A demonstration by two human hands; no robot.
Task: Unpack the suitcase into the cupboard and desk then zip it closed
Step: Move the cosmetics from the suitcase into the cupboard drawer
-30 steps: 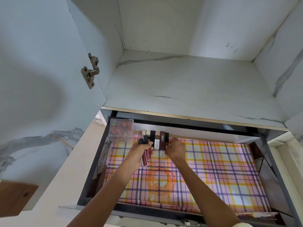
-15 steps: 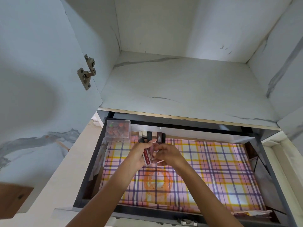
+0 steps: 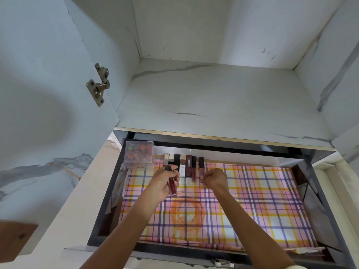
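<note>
two grips: left fingers clasp dark-red tube; right fingers pinch pink black-capped tube

Right of the clear box, whose reddish contents blur beyond naming, the left hand covers the middle of the red tube it grips.

The cupboard is white inside with thin grey marble veins, and scuff marks show on its back wall. Its shelf carries the same veining. The door stands open at the left on a metal hinge, with a soft shadow across its inner face. Below the shelf a dark-framed drawer is out, lined with plaid paper in pink, yellow and purple. A cream surface lies left of it, a brown wooden block at the lower left. The light is even and soft.
</note>
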